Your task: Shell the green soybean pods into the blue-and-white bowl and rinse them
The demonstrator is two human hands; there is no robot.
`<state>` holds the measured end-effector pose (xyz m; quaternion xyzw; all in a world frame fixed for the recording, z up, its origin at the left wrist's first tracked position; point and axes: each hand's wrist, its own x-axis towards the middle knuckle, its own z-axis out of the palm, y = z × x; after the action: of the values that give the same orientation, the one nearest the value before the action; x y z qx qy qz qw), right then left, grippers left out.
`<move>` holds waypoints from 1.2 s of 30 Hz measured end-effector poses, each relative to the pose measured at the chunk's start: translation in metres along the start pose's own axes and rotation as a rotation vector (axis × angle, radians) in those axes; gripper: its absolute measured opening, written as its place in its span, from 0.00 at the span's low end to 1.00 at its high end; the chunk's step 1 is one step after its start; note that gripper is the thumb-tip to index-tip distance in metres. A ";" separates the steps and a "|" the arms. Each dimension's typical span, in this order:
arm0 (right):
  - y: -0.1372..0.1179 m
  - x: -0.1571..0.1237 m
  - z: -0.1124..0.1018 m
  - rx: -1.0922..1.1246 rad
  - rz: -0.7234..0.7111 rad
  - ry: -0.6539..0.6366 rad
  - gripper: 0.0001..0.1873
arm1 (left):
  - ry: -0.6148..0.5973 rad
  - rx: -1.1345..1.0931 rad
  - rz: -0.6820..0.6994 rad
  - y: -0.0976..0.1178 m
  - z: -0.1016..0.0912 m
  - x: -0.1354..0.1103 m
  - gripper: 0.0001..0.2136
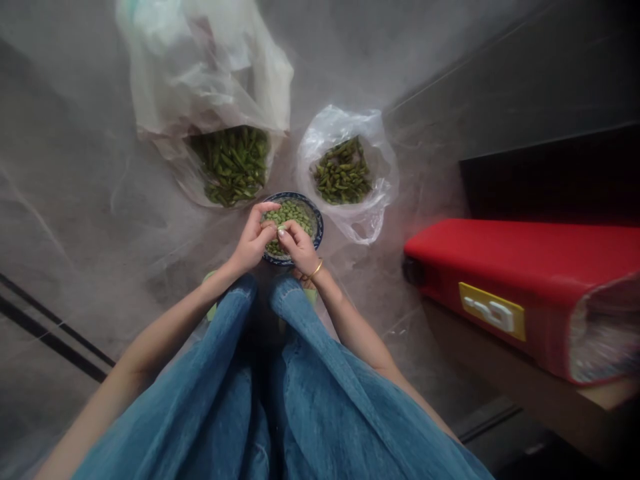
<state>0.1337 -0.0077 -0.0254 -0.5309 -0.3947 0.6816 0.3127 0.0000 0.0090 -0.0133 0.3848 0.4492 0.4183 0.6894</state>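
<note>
Bare left hand (254, 241) and right hand (299, 247) jointly pinch a small pale-green piece (281, 227) over shelled green beans (297, 212) in a round blue-rimmed bowl (320, 228), a whitish plastic bag (210, 100) lying far left.

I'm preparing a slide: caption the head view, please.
Left hand and right hand meet over a bowl of green beans, a large bag and a smaller bag of green pods beyond.

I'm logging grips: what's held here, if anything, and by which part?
A small green piece, seemingly pinched between the left hand and right hand; too small to tell which part.
</note>
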 end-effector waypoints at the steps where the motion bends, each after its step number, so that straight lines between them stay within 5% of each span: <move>1: 0.000 0.000 -0.001 -0.001 -0.016 0.023 0.23 | -0.016 0.015 -0.002 0.000 0.000 0.000 0.15; 8: 0.005 0.007 -0.015 0.069 0.074 0.153 0.18 | -0.067 0.301 0.064 -0.006 -0.010 0.000 0.13; 15: 0.007 0.007 -0.023 -0.289 -0.019 0.265 0.15 | 0.214 1.088 0.295 0.007 -0.072 0.023 0.23; 19: -0.006 0.010 -0.042 -0.363 -0.072 0.485 0.26 | 0.288 1.279 0.334 0.014 -0.096 0.032 0.24; 22: -0.018 0.023 -0.078 -0.505 -0.151 0.653 0.22 | 0.277 1.324 0.379 0.013 -0.093 0.030 0.24; 27: -0.022 0.050 -0.129 -0.873 -0.089 0.565 0.11 | 0.186 1.286 0.477 0.006 -0.064 0.024 0.22; 32: -0.009 0.052 -0.128 -1.116 0.257 0.454 0.09 | 0.073 1.285 0.485 0.002 -0.043 0.017 0.19; 36: -0.003 0.045 -0.120 -1.200 0.326 0.448 0.15 | 0.038 1.261 0.462 0.000 -0.037 0.012 0.18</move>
<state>0.2394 0.0567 -0.0595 -0.7948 -0.5461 0.2551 -0.0699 -0.0324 0.0261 -0.0277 0.7926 0.5257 0.2191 0.2176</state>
